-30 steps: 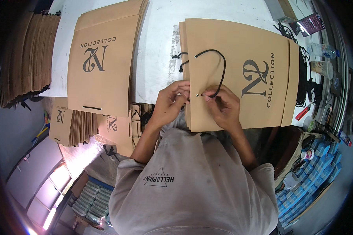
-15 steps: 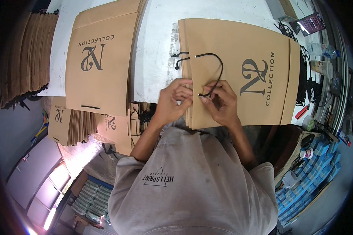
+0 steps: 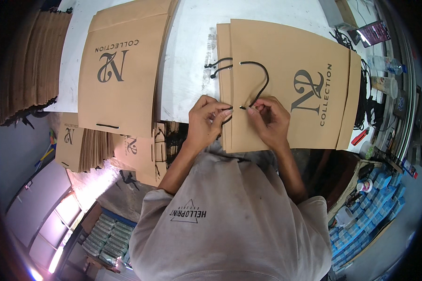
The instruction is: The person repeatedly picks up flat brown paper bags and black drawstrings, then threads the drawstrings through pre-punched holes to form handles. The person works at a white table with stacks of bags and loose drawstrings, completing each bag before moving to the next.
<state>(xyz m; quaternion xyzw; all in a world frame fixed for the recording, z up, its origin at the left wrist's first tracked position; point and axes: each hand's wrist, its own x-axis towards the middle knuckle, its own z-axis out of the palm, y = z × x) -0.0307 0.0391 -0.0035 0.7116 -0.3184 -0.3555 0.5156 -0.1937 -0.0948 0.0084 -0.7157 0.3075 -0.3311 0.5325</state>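
Note:
A brown paper bag (image 3: 276,126) lies flat on top of a few others in front of me. A black cord (image 3: 267,77) arcs over its face between two holes near the left edge. My left hand (image 3: 205,122) is at that edge, thumb and forefinger pinching the cord's end where it comes out behind the top sheet. Close to the lower hole, my right hand (image 3: 270,121) has its fingertips closed on the cord, the other fingers curled. Farther up the edge, knotted cord ends (image 3: 214,75) stick out to the left.
Another stack of printed brown bags (image 3: 122,100) lies to the left, with bundled bags (image 3: 33,61) at the far left. Black cords (image 3: 363,93), a phone (image 3: 374,33), a red cutter (image 3: 359,137) and a plastic bottle (image 3: 387,64) line the right side of the white table (image 3: 192,28).
The cord's end has passed through the lower hole and now sits in my left fingers, so the loop is smaller. The top bag has shifted slightly right.

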